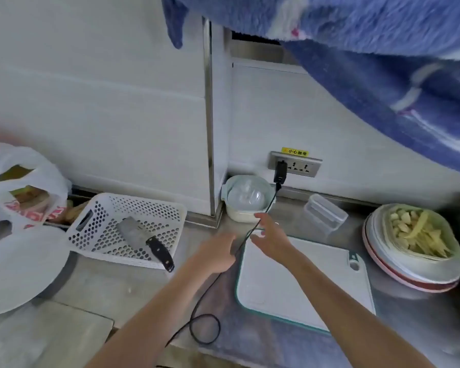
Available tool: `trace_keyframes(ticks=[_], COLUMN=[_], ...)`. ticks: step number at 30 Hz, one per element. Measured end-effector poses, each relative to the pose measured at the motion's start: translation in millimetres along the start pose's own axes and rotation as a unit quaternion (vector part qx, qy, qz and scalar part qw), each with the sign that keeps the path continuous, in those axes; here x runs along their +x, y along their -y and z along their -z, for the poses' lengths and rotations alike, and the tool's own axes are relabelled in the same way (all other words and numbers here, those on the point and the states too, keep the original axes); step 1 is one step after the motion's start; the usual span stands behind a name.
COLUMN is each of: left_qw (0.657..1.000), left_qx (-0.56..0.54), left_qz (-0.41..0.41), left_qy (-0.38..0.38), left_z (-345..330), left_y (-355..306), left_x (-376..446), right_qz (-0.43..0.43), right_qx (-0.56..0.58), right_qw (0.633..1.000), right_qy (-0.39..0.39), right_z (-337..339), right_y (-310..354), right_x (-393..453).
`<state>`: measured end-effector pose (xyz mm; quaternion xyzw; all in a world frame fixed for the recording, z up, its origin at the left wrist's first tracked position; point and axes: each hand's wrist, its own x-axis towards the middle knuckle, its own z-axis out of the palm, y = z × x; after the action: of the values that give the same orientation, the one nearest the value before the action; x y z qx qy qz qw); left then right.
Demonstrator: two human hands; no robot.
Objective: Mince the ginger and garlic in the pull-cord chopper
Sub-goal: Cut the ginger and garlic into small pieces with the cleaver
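Hands first: your left hand (218,252) reaches forward over the steel counter (133,285) with its fingers loosely extended and holding nothing; it sits just beside the black cable (250,232), and contact with the cable cannot be confirmed. Your right hand (270,236) is stretched out above the far left corner of the white cutting board (298,282), fingers spread and relaxed, also holding nothing. The cable passes between the two hands.

The pull-cord chopper (246,199) stands at the back of the counter, in the corner beside the metal wall trim, directly beyond your right hand's fingertips. It has a pale green lid with a clear dome on a cream bowl. Its contents cannot be made out. Neither hand touches it.

The cable runs from a black adapter (280,172) plugged into the wall socket (295,164), down across the chopper's right edge, between your hands, and ends in a loop on the counter near you.

Left of your hands, a white perforated basket (112,221) lies tilted with a cleaver (144,239) resting on it, black handle toward you. A white plastic bag (24,187) and a large white plate (19,272) sit further left. Right of the board stand a clear lidded container (325,215) and a stack of plates (414,269) holding pale yellow cut pieces and strips. A blue fleece sleeve (383,62) fills the upper right of the view.
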<state>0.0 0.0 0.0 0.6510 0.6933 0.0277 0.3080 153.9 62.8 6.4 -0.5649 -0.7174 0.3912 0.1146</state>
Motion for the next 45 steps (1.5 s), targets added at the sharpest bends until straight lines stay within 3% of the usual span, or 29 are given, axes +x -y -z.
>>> trace_keyframes(ticks=[8, 13, 19, 23, 27, 30, 35, 37, 39, 42, 45], left_qw=[0.998, 0.994, 0.986, 0.972, 0.939, 0.899, 0.831, 0.799, 0.761, 0.66, 0.557], left_qx=[0.019, -0.068, -0.136, -0.209, -0.312, -0.399, -0.524, -0.572, -0.629, -0.741, -0.826], left_qz=[0.046, 0.071, 0.067, 0.076, 0.105, 0.131, 0.151, 0.149, 0.126, 0.12, 0.077], left_qy=[-0.03, -0.05, -0.065, -0.08, -0.096, -0.126, -0.112, -0.109, -0.098, -0.04, 0.036], left_z=[14, 14, 6, 10, 15, 20, 33, 36, 38, 40, 34], left_y=[7, 19, 28, 26, 29, 27, 14, 12, 9, 9, 15], left_x=[36, 45, 40, 36, 38, 43, 49, 51, 49, 45, 38], right_qz=[0.063, -0.004, -0.02, 0.02, 0.026, 0.071, 0.175, 0.197, 0.15, -0.042, -0.114], right_qx=[-0.248, -0.315, -0.341, -0.351, -0.191, -0.088, -0.061, 0.026, 0.169, 0.415, 0.379], right_qw=[0.966, 0.949, 0.94, 0.936, 0.981, 0.986, 0.962, 0.944, 0.927, 0.893, 0.917], right_qy=[-0.039, 0.011, -0.001, 0.009, -0.03, -0.126, -0.201, -0.263, -0.301, -0.17, -0.052], right_z=[6, -2, -7, -6, 2, 12, 29, 31, 25, 10, 0], right_y=[25, 18, 10, 13, 0, 3, 15, 30, 41, 45, 35], right_x=[105, 143, 164, 172, 166, 153, 129, 110, 87, 59, 39])
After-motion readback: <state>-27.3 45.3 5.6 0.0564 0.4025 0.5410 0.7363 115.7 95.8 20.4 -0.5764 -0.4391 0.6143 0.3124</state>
